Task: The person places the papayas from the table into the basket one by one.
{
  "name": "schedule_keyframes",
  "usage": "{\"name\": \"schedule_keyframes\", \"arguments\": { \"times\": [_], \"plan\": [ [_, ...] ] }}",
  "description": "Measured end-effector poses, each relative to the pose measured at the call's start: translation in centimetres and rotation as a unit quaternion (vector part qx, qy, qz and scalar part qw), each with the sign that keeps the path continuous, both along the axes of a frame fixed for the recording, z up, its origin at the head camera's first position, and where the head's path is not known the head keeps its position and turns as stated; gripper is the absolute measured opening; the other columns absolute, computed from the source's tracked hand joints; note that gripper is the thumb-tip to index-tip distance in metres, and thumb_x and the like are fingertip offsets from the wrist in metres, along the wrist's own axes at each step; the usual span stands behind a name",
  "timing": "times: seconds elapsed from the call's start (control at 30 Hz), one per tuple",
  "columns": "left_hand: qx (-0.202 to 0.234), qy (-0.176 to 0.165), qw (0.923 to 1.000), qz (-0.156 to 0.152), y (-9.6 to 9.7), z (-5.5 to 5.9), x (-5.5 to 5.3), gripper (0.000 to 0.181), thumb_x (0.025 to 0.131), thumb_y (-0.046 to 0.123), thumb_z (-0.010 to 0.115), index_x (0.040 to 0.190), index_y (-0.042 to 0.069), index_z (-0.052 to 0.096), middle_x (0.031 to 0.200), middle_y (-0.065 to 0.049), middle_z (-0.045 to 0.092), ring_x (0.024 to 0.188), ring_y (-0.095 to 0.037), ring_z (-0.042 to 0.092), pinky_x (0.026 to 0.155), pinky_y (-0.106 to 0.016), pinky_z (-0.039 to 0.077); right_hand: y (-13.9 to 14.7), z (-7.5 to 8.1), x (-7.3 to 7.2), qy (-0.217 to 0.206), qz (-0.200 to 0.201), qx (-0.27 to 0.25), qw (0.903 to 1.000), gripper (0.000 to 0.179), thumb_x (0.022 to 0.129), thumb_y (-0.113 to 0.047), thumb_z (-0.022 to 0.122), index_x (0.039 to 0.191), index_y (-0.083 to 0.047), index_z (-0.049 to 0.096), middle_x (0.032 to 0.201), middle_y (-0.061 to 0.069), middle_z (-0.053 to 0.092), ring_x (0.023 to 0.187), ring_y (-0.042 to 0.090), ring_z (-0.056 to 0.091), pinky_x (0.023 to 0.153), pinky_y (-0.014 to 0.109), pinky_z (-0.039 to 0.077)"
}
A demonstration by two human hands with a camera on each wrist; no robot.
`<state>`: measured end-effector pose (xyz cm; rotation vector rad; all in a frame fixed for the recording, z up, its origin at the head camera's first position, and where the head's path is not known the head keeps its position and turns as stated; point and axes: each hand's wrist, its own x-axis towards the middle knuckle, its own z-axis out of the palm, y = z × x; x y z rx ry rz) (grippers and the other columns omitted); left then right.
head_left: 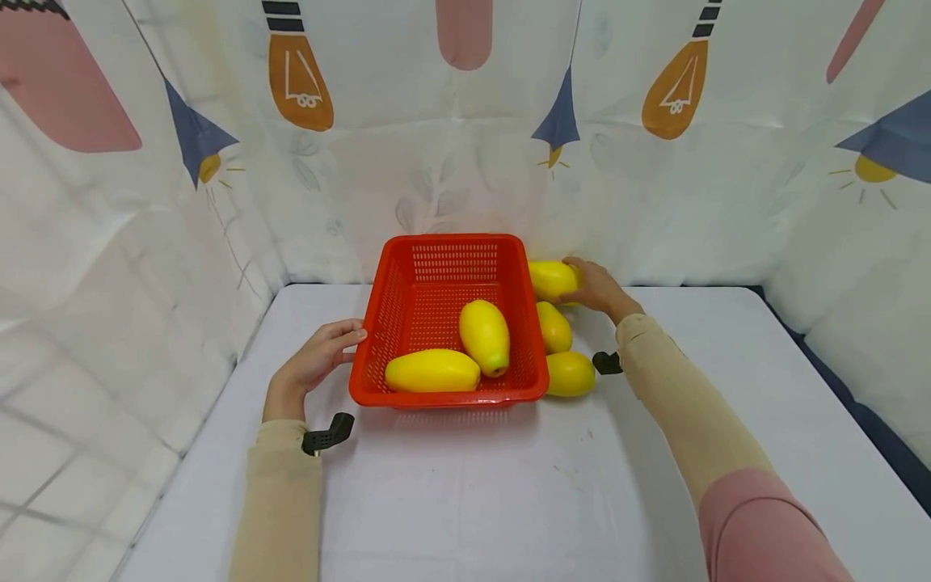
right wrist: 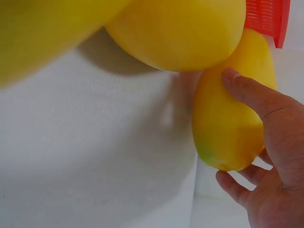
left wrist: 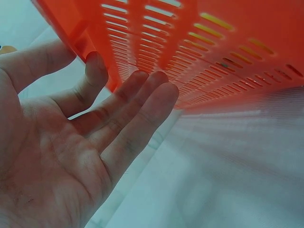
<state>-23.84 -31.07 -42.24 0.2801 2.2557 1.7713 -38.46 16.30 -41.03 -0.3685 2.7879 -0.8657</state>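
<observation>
A red plastic basket [head_left: 448,399] with slotted walls stands in the middle of the table. Inside it, one yellow papaya [head_left: 432,372] lies crosswise along the front and another papaya [head_left: 484,335] leans lengthwise toward the right. At the basket's left rim, my left hand [head_left: 323,356] pinches the edge, its lower fingers [left wrist: 142,118] against the slotted outer wall. My right hand [head_left: 596,287] grips a yellow papaya [right wrist: 232,114] with a greenish end, beyond the basket's right back corner, thumb on one side and fingers on the other.
Two more papayas, a middle one [head_left: 554,327] and a front one [head_left: 570,374], lie along the basket's right side. The table [head_left: 465,493] wears a white cover. A patterned curtain [head_left: 451,178] hangs right behind the table's back edge and along both sides.
</observation>
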Motion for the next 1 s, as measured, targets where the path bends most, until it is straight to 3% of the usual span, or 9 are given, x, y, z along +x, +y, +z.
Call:
{"name": "schedule_keyframes", "arguments": {
  "times": [0.33, 0.6, 1.0],
  "plan": [
    [-0.001, -0.001, 1.0, 0.0, 0.1, 0.2, 0.1, 0.046, 0.101, 0.03, 0.048, 0.124, -0.01, 0.049, 0.115, 0.003, 0.058, 0.108, -0.007, 0.055, 0.088, -0.025, 0.053, 0.1, 0.4, 0.5, 0.015, -0.016, -0.002, 0.9998, 0.083, 0.086, -0.029, 0.073, 0.151, -0.009, 0.026, 0.156, 0.019, 0.027, 0.141, 0.039, 0.028, 0.118, 0.055, 0.021],
    [-0.002, -0.002, 1.0, 0.003, 0.1, 0.2, 0.0, 0.038, 0.1, 0.031, 0.049, 0.118, -0.002, 0.056, 0.122, -0.005, 0.057, 0.109, -0.008, 0.055, 0.088, -0.026, 0.053, 0.5, -0.1, 0.6, 0.002, -0.038, -0.019, 0.9991, 0.084, 0.086, -0.032, 0.072, 0.152, -0.013, 0.024, 0.156, 0.018, 0.027, 0.139, 0.038, 0.03, 0.117, 0.057, 0.023],
    [-0.001, -0.005, 1.0, 0.0, 0.1, 0.1, -0.1, 0.048, 0.101, 0.03, 0.048, 0.125, -0.01, 0.048, 0.116, 0.002, 0.058, 0.107, -0.007, 0.056, 0.088, -0.025, 0.053, 0.8, 0.4, 1.5, 0.026, -0.05, -0.017, 0.9983, 0.082, 0.089, -0.036, 0.068, 0.153, -0.013, 0.023, 0.154, 0.02, 0.03, 0.136, 0.039, 0.032, 0.116, 0.057, 0.023]
  ]
}}
